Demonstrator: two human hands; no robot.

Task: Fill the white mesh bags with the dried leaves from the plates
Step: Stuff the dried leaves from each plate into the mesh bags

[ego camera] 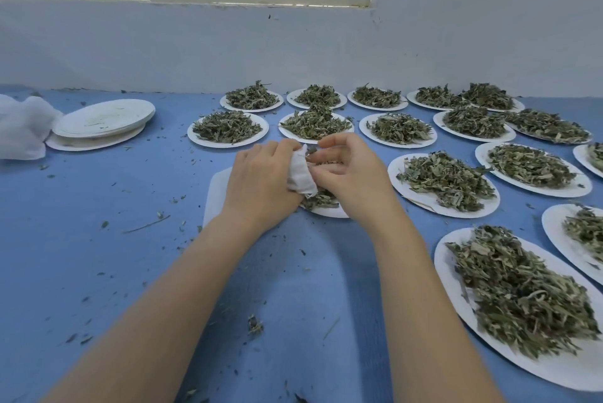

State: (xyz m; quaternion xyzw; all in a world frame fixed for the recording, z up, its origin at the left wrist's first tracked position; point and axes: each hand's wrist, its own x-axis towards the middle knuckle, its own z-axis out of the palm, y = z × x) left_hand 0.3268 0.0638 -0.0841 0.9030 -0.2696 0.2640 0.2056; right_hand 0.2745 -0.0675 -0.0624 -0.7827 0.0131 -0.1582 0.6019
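Clearly most of the work is ahead of me: well over a dozen plates still carry full heaps of dried leaves (447, 179), while a short stack of emptied plates (104, 119) sits at far left beside a pile of white mesh (19, 128). My left hand (257, 181) grips a white mesh bag (301, 172), fingers curled round it, over the plate in front of me (329, 211). My right hand (350, 167) pinches leaves with bent fingers, touching the bag's mouth.
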